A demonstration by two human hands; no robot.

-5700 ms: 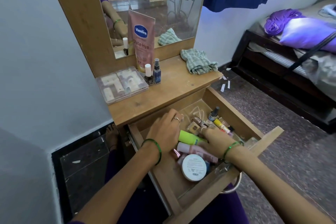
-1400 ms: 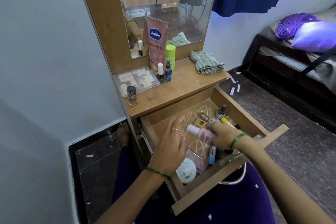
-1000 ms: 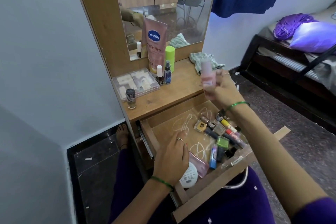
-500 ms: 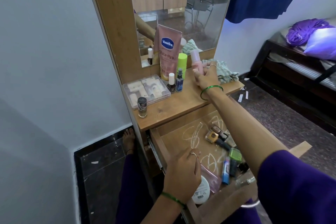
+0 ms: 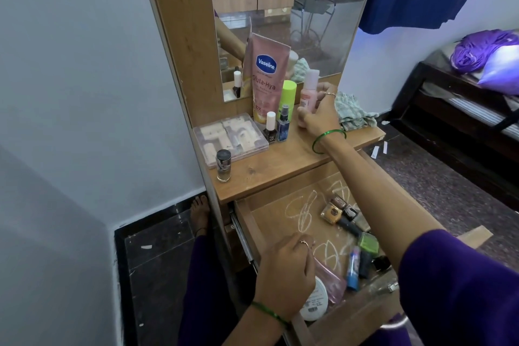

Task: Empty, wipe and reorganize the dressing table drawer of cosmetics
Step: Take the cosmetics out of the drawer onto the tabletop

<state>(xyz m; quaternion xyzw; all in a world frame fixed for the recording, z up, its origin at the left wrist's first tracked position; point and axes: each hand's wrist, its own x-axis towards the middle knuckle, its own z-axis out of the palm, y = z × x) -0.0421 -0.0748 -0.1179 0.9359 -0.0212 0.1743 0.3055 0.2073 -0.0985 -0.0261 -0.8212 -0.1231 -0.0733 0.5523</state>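
Note:
My right hand (image 5: 320,115) is stretched over the dressing table top (image 5: 280,160), fingers closed around a pink bottle (image 5: 307,95) standing upright beside a lime-green tube (image 5: 288,95) and a tall pink Vaseline tube (image 5: 265,76). Below, the wooden drawer (image 5: 269,213) is pulled out. My left hand (image 5: 286,278) rests in its front left part over a white round jar (image 5: 316,303) and a pink pouch (image 5: 330,281); what it grips is hidden. Several nail polishes (image 5: 332,212) and small tubes lie on the drawer's right side.
On the top stand a clear plastic box (image 5: 230,137), a small glass bottle (image 5: 223,166), two small bottles (image 5: 276,128) and a crumpled checked cloth (image 5: 354,114). A mirror (image 5: 280,8) rises behind. A bed (image 5: 463,109) is at the right, a grey wall at the left.
My right hand lifted the pink bottle out of the drawer and carried it up to the table top beside the green tube. My left hand stayed in the drawer's front.

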